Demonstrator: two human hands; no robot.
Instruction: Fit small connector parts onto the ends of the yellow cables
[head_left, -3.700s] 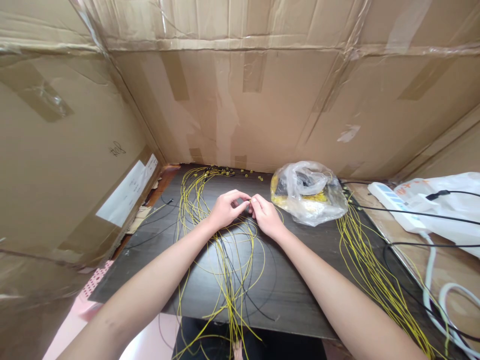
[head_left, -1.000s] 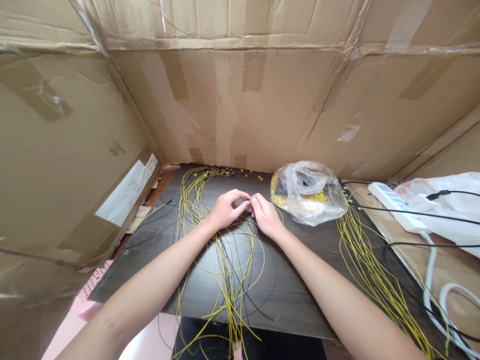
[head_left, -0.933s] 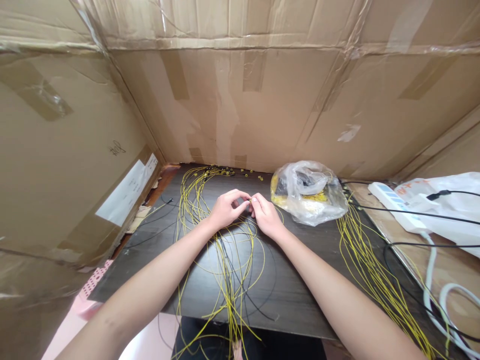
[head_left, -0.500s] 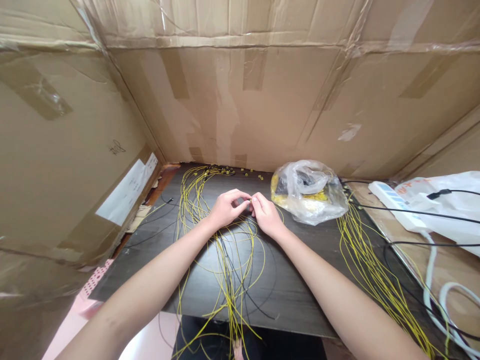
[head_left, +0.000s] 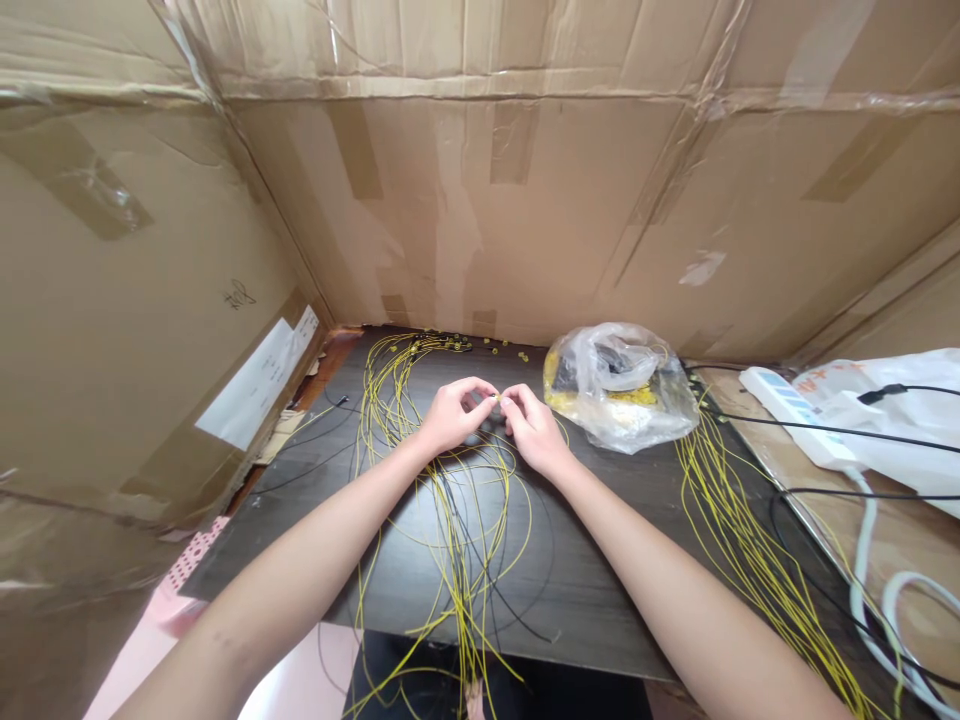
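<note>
Over the middle of the dark table (head_left: 600,560), my left hand (head_left: 456,412) and my right hand (head_left: 534,428) meet fingertip to fingertip. Both are closed in a pinch around a small yellow piece (head_left: 496,397), which the fingers partly cover. Its exact kind is too small to make out. Thin yellow wires (head_left: 459,560) with a few black ones spread beneath my hands and hang over the front edge. Behind my left hand, the wires curve back to a cluster of dark ends (head_left: 424,345). Several loose small yellow pieces (head_left: 495,346) lie near the back edge.
A clear plastic bag (head_left: 621,388) with yellow and dark contents stands at the back right. Another bundle of yellow wires (head_left: 739,530) runs down the right side. Further right are a white power strip (head_left: 795,418) and black cables (head_left: 847,427). Cardboard walls (head_left: 450,220) enclose the table.
My fingertips have shifted slightly, and the small yellow piece between them shows more clearly. My right hand's fingers are bent a little more. The wires and the bag stay in place.
</note>
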